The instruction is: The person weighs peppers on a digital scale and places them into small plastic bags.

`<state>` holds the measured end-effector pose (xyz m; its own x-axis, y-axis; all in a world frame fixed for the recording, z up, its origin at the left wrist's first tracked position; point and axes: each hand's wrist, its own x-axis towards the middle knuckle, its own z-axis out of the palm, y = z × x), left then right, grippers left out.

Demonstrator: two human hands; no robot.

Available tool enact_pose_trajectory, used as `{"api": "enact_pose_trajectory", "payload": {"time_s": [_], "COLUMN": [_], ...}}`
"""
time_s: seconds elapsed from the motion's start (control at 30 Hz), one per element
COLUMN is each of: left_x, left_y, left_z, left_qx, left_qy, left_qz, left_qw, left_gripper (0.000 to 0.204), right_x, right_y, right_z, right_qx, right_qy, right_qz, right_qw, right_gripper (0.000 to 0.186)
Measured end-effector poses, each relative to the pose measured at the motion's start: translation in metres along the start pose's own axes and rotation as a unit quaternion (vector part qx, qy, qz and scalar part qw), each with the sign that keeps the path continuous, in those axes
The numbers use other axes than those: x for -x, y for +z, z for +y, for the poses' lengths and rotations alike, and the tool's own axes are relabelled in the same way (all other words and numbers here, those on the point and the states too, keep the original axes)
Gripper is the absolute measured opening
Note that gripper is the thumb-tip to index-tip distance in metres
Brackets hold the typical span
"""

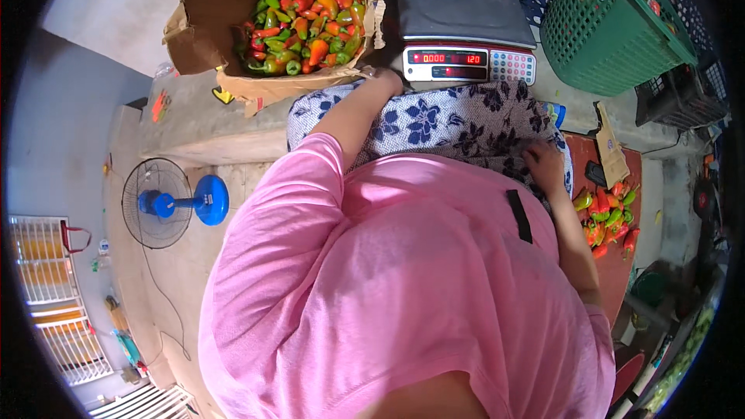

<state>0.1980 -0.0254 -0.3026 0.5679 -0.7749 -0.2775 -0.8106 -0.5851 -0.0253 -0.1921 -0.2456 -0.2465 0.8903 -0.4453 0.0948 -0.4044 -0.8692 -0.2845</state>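
My left hand [385, 82] is at the near right corner of a torn brown cardboard box [203, 29], against its edge. Its fingers are mostly hidden, so its grip does not show. Inside the box lies a heap of red, green and orange peppers [309, 27]. Just right of this hand stands a digital scale [466, 19] with a bare grey platform and lit red digits. My right hand [545, 164] rests on a white cloth with dark blue flowers [423, 120] over my lap, its fingers loosely bent and holding nothing visible.
A green perforated basket [601, 31] stands right of the scale, beside a black crate [687, 97]. More peppers [608, 217] lie on a reddish board [578, 155] with a dark phone-like object [595, 173] and a cardboard scrap [611, 147]. A blue fan [163, 203] stands left.
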Motion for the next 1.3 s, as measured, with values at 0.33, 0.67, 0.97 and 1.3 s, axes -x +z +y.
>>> {"api": "enact_pose_trajectory", "payload": {"time_s": [0.33,0.67,0.97,1.3], "left_x": [-0.033,0.028,0.050,0.069], "left_y": [0.037,-0.027,-0.066,-0.084], "left_z": [-0.037,0.013,0.027,0.041], "left_qx": [-0.042,0.099,0.021,0.107], "left_qy": [0.051,0.043,0.058,-0.055], "left_qz": [-0.062,-0.046,-0.055,-0.034], "left_qw": [0.996,0.993,0.997,0.992], "left_gripper": [0.029,0.039,0.023,0.030], "right_x": [-0.005,-0.001,-0.001,-0.002], "right_y": [0.002,-0.001,0.004,-0.001], "right_z": [0.000,-0.003,0.004,-0.001], "right_qx": [0.021,0.025,0.026,0.021], "right_qy": [0.000,0.019,0.022,0.034], "right_qz": [-0.016,-0.026,-0.027,-0.040], "right_qw": [1.000,0.999,0.999,0.998], "right_gripper": [0.021,0.024,0.025,0.025]}}
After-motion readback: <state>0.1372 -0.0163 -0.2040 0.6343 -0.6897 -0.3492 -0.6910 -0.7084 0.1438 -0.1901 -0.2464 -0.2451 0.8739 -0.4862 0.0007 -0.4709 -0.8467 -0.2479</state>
